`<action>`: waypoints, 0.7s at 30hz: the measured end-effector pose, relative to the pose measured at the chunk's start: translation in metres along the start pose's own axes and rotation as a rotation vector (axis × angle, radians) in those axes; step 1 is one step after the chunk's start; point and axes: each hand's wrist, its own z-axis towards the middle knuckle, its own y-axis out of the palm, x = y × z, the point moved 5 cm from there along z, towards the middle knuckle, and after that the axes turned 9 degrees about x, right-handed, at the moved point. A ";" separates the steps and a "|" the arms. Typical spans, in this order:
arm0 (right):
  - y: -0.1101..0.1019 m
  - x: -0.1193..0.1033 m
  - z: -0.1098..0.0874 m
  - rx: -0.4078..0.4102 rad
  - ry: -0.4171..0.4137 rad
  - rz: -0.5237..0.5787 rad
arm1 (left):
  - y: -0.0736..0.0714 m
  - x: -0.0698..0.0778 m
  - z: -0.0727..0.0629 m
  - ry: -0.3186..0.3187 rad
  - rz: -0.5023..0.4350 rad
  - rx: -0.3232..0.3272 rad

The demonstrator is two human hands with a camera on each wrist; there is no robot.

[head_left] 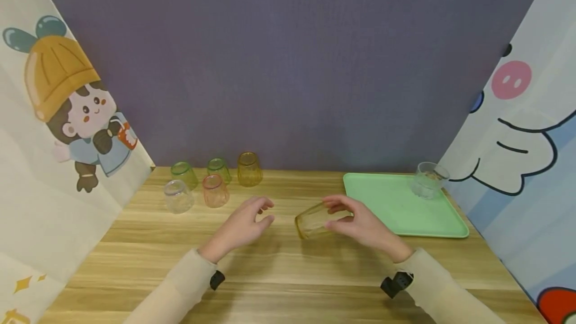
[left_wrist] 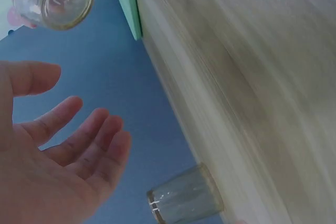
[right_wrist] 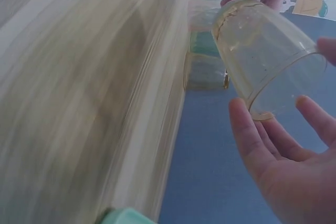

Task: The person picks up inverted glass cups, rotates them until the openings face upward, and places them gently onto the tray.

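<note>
Yellow glass (head_left: 309,223) tilted in my right hand (head_left: 362,221)

Head: I pinch it above the table (head_left: 288,284), left of the green tray (head_left: 384,204); my left hand (head_left: 244,223) just left, fingers loosely bent; left wrist: those fingers parted, amber glass (left_wrist: 185,198) far side; right wrist: thumb and fingertips on held glass's rim.

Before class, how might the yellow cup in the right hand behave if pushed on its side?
The yellow cup would probably roll, since its rim is round. It looks stiff: no bend shows where the right hand grips it. Its clear, glassy surface suggests it may be slippery and fragile.
</note>
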 end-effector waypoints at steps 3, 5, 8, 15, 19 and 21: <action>-0.004 0.000 0.000 -0.008 -0.011 -0.035 | -0.003 -0.001 0.001 0.001 0.012 0.011; -0.007 0.001 0.000 -0.012 -0.021 -0.066 | -0.004 -0.001 0.003 0.003 0.017 0.023; -0.010 0.001 0.001 -0.019 -0.036 -0.107 | -0.006 -0.003 0.005 0.009 0.036 0.040; -0.018 0.003 0.000 -0.035 -0.044 -0.177 | -0.012 -0.011 0.009 0.005 0.099 0.062; -0.024 0.004 0.001 -0.033 -0.045 -0.202 | -0.016 -0.016 0.012 0.017 0.163 0.076; -0.028 0.004 0.001 -0.040 -0.047 -0.208 | -0.018 -0.019 0.014 0.040 0.205 0.091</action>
